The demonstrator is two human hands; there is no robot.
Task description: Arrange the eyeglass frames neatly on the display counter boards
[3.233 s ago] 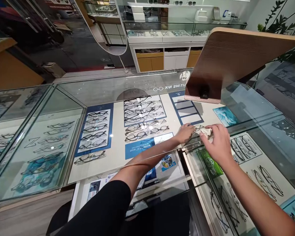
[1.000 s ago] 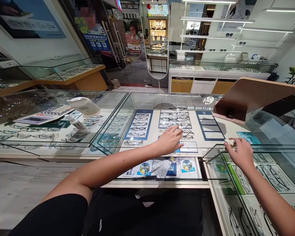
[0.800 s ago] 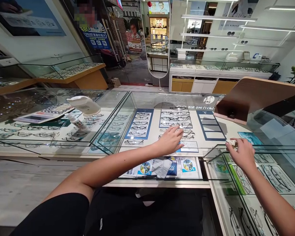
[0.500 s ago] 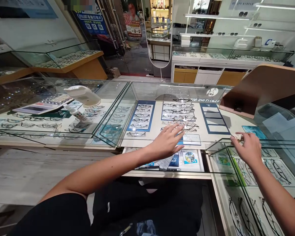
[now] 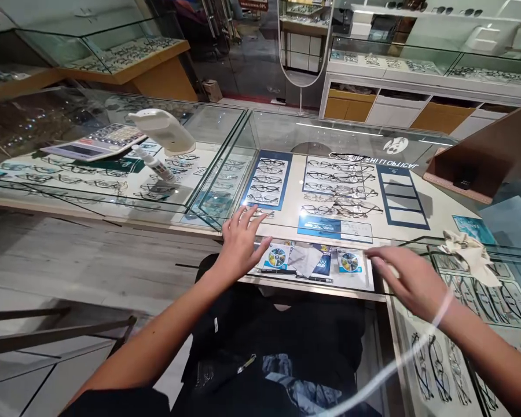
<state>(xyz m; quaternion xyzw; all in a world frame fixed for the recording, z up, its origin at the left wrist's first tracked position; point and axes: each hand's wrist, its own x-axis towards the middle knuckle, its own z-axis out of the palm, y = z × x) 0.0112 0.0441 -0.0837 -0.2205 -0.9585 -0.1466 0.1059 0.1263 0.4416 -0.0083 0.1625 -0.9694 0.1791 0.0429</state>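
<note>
My left hand [image 5: 242, 242], fingers apart and holding nothing, is at the front edge of the glass display case [image 5: 208, 219], by the left end of a pulled-out drawer [image 5: 361, 282]. At that drawer's right end is my right hand [image 5: 410, 278], empty, with its fingers stretched out to the left. In the drawer lie a crumpled white paper [image 5: 304, 260], a round colour-wheel card [image 5: 350, 262] and a pen [image 5: 308, 278]. A crumpled cloth [image 5: 469, 255] rests on the right-hand case, apart from my right hand.
Rows of eyeglasses [image 5: 341, 176] and a blue tray [image 5: 402, 197] are inside the case. On the left glass stand a white spray-type device [image 5: 165, 130], a small bottle [image 5: 154, 163] and a calculator [image 5: 98, 143]. A brown panel [image 5: 481, 156] leans at right.
My right hand has let go of the cloth and moved left to the drawer. My left hand has moved left from above the eyeglasses. The view has tilted down.
</note>
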